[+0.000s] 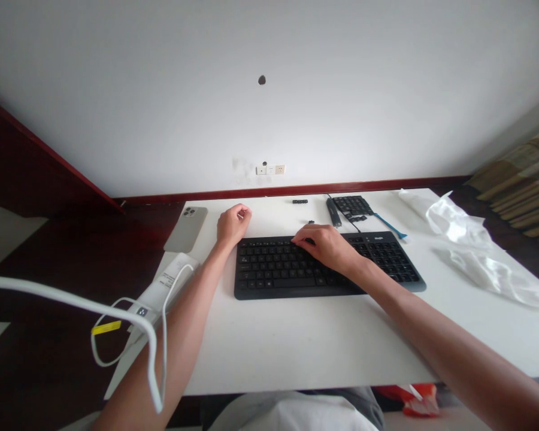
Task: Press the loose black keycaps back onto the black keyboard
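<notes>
Two bare hands are over a white surface (251, 341), with a black keyboard (291, 283) lying flat across its middle. The right hand (327, 245) is on the keyboard, its fingers drawn together at the tips over the upper rows of keys; from where I stand I can't tell whether anything is pinched between them. The left hand (234, 223) is just beyond the keyboard's top left corner, its fingers curled in loosely, and I can't tell whether they hold something. Behind the keyboard, a small black piece (311, 222) lies near the right hand, with a short row of black keys (300, 202) farther back. To the right of these is a dark block of keys (353, 205), with a narrow black bar (333, 212) along its left side and a thin blue tool (390, 226) slanting from its right side toward the keyboard. Crumpled white wrapping (460, 218) is spread over the right side. Over on the left, a pale phone (186, 230) lies face down near the edge, and a white power strip (173, 275) sits below it, near the left forearm. A white cord (72, 293) with a yellow tag (106, 327) loops in front.
</notes>
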